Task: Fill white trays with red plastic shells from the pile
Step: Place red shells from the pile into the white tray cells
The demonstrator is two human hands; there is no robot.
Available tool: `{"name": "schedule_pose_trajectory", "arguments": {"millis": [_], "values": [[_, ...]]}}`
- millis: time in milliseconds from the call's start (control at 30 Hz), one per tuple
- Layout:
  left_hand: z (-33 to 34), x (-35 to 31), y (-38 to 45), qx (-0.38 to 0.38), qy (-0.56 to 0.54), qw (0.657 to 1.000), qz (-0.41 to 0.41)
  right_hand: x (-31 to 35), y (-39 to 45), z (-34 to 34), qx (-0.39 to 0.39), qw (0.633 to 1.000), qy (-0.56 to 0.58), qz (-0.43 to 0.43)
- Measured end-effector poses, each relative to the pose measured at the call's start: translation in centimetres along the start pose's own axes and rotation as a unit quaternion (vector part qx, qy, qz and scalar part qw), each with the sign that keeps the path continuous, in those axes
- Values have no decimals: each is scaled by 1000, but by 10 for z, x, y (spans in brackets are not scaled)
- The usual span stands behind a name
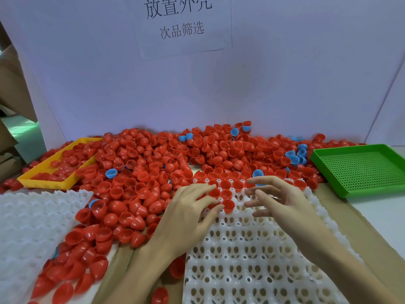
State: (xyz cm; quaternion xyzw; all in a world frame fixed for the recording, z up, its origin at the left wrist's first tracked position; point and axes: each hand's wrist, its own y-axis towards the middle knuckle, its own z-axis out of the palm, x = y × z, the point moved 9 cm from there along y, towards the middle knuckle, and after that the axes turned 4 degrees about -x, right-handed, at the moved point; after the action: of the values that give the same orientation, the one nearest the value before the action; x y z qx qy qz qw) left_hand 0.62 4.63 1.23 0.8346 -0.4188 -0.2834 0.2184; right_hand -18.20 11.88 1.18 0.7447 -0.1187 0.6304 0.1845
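left hand (188, 212) hides the red shell (228, 205) it touches, grip unclear; right hand (282, 202) spread, empty. white tray (252, 260) cut off at 6 o'clock. sign (182, 20) at 12 o'clock reads 放置外壳, 次品筛选.

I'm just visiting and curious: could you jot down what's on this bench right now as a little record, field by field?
Job: filling a white tray with red shells
Supply: big pile of red shells, a few blue shells mixed in
Tray progress: only the far rows hold shells; near pockets bare
Left hand: fingertips at a red shell in the tray
Right hand: fingers spread above the tray, holding nothing
Other trays: yellow far left with red shells in it, green right, spare white left
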Motion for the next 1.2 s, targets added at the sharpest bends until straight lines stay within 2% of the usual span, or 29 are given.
{"name": "schedule_pose_trajectory", "arguments": {"millis": [133,267,367,467,567,633,700,933,1200], "values": [[7,4,-1,40,5,999,-9,1,0,-1,-2,1000,2,3],[0,6,0,0,-16,1000,-22,0,0,-2,-4,1000,1,4],[-8,28,5,-42,-41,996,-72,0,1,-3,-3,1000,3,3],[-14,77,15,-54,-15,985,-161,-1,1,-4,-2,1000,7,6],[-4,117,20,27,33,976,-216,-1,1,-3,1,1000,5,8],[8,120,23,83,44,976,-195,-1,0,-2,1,1000,-1,9],[14,118,24,94,50,979,-173,-2,1,-3,-1,1000,-2,11],[2,128,18,3,9,981,-194,-5,5,-8,-10,1000,2,13],[-42,93,24,-123,-30,986,-107,-5,4,-4,6,1000,-1,12]]}}
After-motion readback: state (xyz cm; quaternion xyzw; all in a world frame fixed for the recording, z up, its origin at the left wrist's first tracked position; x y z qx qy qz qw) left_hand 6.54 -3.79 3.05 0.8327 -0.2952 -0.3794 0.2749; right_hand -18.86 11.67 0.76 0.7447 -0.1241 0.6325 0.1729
